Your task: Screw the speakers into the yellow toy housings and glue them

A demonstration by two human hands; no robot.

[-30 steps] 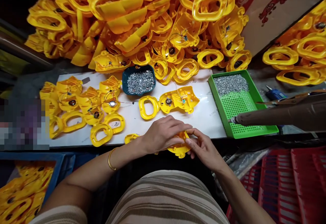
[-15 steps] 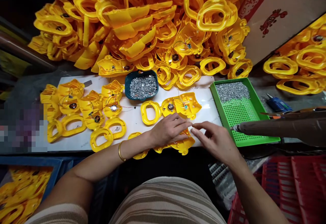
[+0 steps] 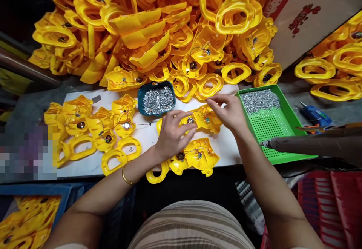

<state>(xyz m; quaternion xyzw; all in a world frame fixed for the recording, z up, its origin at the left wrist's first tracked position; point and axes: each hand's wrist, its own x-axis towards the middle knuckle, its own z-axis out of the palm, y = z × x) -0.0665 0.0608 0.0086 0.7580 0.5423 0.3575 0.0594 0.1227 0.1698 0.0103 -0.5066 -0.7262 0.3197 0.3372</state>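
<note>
My left hand hovers with its fingers apart, holding nothing I can see, over a yellow plastic shell with a round speaker, wires and a small circuit board. My right hand is raised at the right end of that shell. Its thumb and index fingertips come together; whatever may lie between them is too small to make out. Closer to me, a second wired yellow shell lies at the table edge, with a yellow oval ring at its left end. The left hand partly hides both shells.
A dark bowl of small metal pieces stands behind my left hand. At right are a green perforated tray, a blue tool and a dark rod-like tool. More wired shells lie left. Yellow parts pile up behind.
My hands have moved apart, up and away from the near shell. The left went up and left, the right upward. The near shell now shows its speaker and circuit board.
</note>
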